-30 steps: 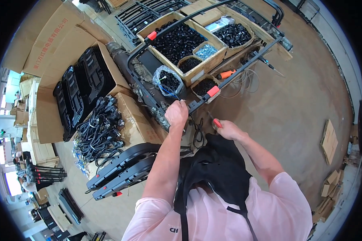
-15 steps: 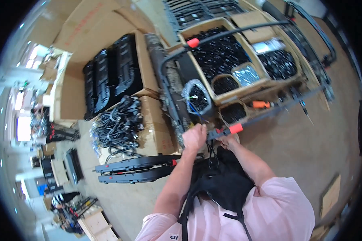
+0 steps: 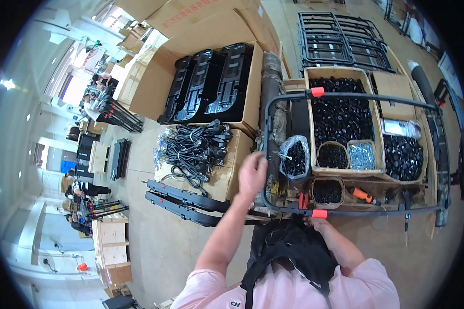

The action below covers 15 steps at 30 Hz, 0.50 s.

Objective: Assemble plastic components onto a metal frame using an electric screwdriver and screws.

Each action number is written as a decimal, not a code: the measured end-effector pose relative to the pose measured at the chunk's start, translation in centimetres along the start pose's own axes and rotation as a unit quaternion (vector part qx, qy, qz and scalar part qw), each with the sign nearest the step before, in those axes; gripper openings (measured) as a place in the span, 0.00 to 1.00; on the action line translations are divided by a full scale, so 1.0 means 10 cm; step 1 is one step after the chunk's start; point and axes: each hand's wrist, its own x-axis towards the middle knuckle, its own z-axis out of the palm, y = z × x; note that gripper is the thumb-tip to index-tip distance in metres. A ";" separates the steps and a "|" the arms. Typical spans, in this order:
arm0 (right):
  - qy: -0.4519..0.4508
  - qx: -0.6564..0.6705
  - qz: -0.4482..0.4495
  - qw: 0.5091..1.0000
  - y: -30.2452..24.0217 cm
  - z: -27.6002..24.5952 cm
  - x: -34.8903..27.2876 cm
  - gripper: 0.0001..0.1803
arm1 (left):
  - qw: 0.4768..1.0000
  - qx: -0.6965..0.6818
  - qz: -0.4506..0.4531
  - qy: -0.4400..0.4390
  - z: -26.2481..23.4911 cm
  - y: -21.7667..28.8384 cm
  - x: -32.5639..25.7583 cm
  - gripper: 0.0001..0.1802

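Observation:
A black tubular frame [image 3: 345, 96] with orange clips [image 3: 319, 213] lies across open cardboard boxes of small black parts [image 3: 340, 116]. My left hand [image 3: 252, 174] is raised beside the frame's left bend, close to a clear plastic bag of black parts [image 3: 295, 157]. It shows its back, the fingers are loosely apart, and nothing is visible in it. My right hand [image 3: 314, 223] is at the frame's near tube, just below the near orange clip. It is mostly hidden by the tube and by a black bag on my chest [image 3: 294, 247].
A big carton holds black moulded panels [image 3: 206, 85], with a heap of black cables [image 3: 191, 149] below it. Two long black bars [image 3: 183, 201] lie on the floor. Round tubs hold screws [image 3: 362, 154], near an orange-handled tool [image 3: 363, 194]. Black wire racks [image 3: 340, 36] lie beyond; people work at far left [image 3: 82, 185].
My left hand has left the near tube by the orange clip and gone up and left to the frame's left bend. My view has swung, showing more of the boxes.

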 end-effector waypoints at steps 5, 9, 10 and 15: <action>0.116 -0.205 0.017 0.972 -0.59 0.51 -0.80 0.09 | 0.944 0.261 0.096 0.176 -1.39 -0.44 1.28 0.11; 0.256 -0.231 -0.009 0.939 -0.76 0.32 -1.43 0.11 | 0.886 0.432 -0.023 0.164 -1.83 -1.14 2.02 0.20; 0.287 -0.235 -0.035 0.928 -0.73 0.21 -1.53 0.13 | 0.881 0.445 -0.039 0.159 -1.90 -1.29 2.12 0.21; 0.366 -0.133 -0.104 0.915 -0.73 0.18 -2.30 0.14 | 0.846 0.519 -0.091 0.080 -1.84 -1.67 2.39 0.21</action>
